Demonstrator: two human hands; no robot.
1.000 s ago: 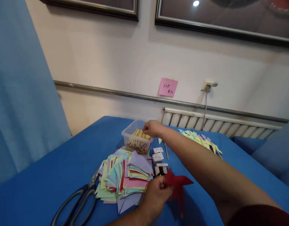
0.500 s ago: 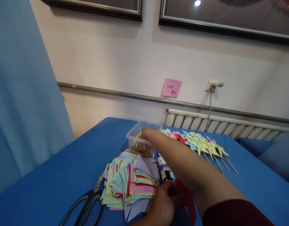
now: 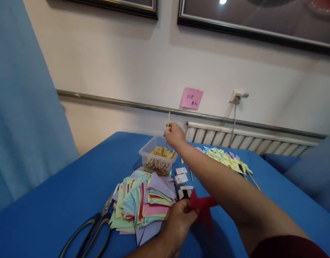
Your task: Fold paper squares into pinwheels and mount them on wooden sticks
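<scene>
Your right arm point(image 3: 221, 175) slanted forward across the table point(image 3: 60, 186), elbow only slightly bent. At its end, your right hand point(image 3: 175, 134) stood raised above the back right of the tub point(image 3: 144, 157), thumb and fingers pinching a stick point(image 3: 169, 119) nearly upright. Your left hand point(image 3: 179, 218) was low and nearer you, beside the papers point(image 3: 143, 204), gripping the red pinwheel point(image 3: 204, 204) between thumb and fingers, close by your right forearm.

Scissors point(image 3: 99, 217) partly off btm edge, red paper point(image 3: 204, 203) w/ blurry lwr tip
</scene>
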